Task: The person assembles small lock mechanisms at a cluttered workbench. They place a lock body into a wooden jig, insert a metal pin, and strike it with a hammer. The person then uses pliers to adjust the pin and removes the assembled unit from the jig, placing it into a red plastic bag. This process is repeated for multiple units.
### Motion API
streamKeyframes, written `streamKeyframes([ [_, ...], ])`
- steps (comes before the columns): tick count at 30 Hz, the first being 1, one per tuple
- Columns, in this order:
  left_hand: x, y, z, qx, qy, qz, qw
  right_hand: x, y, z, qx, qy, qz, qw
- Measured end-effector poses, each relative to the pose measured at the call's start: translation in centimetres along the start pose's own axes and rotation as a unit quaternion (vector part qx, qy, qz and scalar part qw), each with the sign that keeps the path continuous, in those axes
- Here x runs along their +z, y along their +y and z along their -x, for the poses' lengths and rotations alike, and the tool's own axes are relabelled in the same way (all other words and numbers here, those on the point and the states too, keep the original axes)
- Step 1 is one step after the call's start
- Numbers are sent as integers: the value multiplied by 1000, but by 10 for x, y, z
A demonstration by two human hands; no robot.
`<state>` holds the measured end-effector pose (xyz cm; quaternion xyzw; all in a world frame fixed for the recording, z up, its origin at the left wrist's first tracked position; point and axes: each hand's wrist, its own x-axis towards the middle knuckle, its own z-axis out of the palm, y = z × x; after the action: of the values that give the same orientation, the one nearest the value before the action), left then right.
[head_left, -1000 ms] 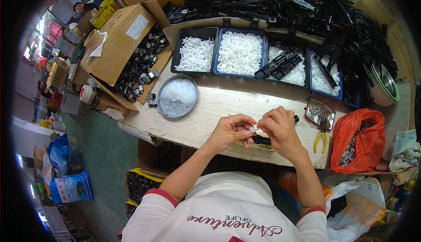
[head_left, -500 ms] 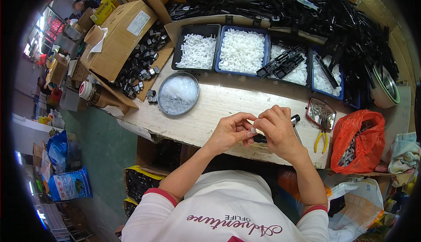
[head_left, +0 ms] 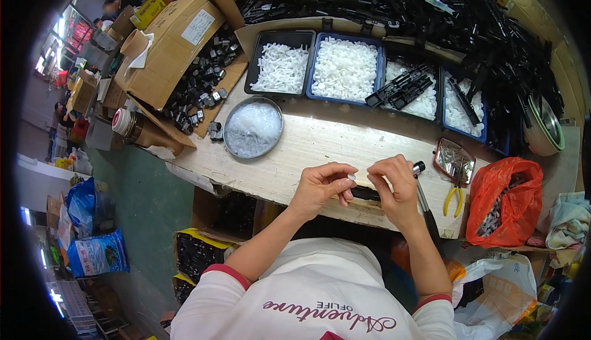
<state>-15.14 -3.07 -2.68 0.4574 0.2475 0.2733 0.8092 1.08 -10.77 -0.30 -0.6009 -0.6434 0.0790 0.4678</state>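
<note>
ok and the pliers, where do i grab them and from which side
Best gripped by the yellow handles of the pliers, probably with the right hand, coming from the near edge of the table: the handles lie spread and point toward you, while the dark nose points away, at the tray.

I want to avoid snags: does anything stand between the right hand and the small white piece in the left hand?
Nothing visible does: only a small gap separates the right hand from the white piece in the left hand's fingers. The black part lies nearer the person's body.
</note>
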Motion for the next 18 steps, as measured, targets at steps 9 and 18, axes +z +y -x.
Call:
streamKeyframes([
  [9,1,-12,3,16,31,15,999,27,-4,8,8,11,-14,1000],
  [18,-18,-5,0,0,40,-238,971,33,7,28,21,-114,111,987],
])
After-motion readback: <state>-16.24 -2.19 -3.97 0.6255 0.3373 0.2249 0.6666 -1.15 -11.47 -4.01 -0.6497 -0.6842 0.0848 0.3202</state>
